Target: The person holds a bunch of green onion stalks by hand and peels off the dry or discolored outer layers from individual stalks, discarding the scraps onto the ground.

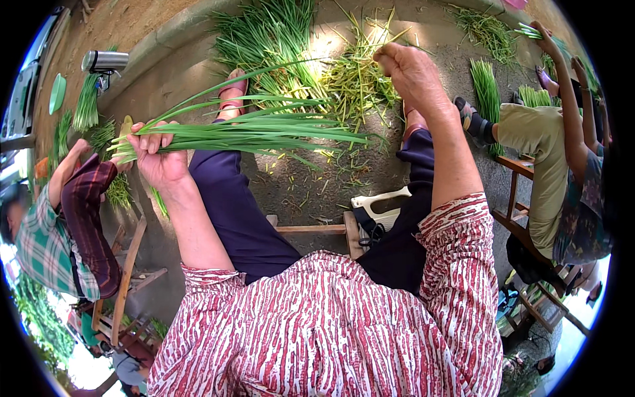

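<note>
My left hand (159,159) is closed around the pale stem ends of a bunch of garlic chives (264,132). The long green leaves stretch rightward across my lap, and a few strands splay upward. Up and to the right, my right hand (418,76) hangs over a pile of yellowed leaf trimmings (356,83), its fingers pinched together. Whatever sits between those fingertips, if anything, is too small to make out. Beside the trimmings, at far centre, a heap of green chives (264,36) lies on the ground near my left foot.
Bits of leaf litter the pavement (297,188) between my feet. A pale plastic handled item (390,204) stands by my right thigh. Seated people flank me, one in a plaid shirt (41,245), another in khaki trousers (539,142). A chive bundle (486,92), metal flask (106,61) and kerb (159,49) lie farther out.
</note>
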### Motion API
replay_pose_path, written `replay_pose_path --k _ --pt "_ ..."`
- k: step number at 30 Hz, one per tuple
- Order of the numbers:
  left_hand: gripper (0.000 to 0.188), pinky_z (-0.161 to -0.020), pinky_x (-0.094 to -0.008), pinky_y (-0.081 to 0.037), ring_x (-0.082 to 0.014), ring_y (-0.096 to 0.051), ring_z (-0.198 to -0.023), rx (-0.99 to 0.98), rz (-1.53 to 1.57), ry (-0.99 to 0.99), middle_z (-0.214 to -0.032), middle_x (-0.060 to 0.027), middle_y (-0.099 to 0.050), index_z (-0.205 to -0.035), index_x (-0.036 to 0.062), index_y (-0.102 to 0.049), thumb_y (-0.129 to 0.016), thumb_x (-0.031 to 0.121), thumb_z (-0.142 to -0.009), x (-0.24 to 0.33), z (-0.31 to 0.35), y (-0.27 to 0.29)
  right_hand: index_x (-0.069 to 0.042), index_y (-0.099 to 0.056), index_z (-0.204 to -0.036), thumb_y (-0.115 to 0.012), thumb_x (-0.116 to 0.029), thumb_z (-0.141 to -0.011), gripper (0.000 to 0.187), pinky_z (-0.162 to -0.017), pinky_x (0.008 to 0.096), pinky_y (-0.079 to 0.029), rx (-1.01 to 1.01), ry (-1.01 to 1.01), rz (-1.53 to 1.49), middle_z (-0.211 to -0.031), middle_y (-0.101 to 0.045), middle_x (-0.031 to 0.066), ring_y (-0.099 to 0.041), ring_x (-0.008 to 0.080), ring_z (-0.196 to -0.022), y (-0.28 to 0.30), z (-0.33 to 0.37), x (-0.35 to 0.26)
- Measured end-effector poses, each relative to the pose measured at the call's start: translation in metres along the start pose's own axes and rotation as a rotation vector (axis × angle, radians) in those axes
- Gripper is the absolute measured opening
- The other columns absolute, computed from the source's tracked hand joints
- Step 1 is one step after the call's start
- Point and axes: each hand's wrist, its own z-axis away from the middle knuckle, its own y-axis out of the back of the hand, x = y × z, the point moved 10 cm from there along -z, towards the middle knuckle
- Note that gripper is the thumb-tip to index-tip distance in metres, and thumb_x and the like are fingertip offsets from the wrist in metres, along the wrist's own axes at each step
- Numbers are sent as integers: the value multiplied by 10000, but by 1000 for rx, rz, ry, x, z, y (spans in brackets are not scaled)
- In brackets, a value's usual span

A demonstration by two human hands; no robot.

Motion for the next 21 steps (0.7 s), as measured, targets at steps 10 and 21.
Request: replay_pose_path --k 10,21 --pt "101 -618 -266 -274 -68 -321 -491 62 16 -79 -514 87 -336 -785 85 -572 -649 143 -813 21 3 11 -85 -673 -967 -457 -232 -899 270 -732 437 -484 326 -192 -232 -821 -653 159 -620 354 -803 49 5 33" --pt "65 -575 -249 -284 -63 -339 -467 58 156 -71 -500 83 -360 -791 95 -556 -607 86 -830 28 7 10 -152 -696 -988 -545 -333 -828 285 -800 411 -470 86 -405 -58 -868 -693 105 -647 295 -880 52 13 59"
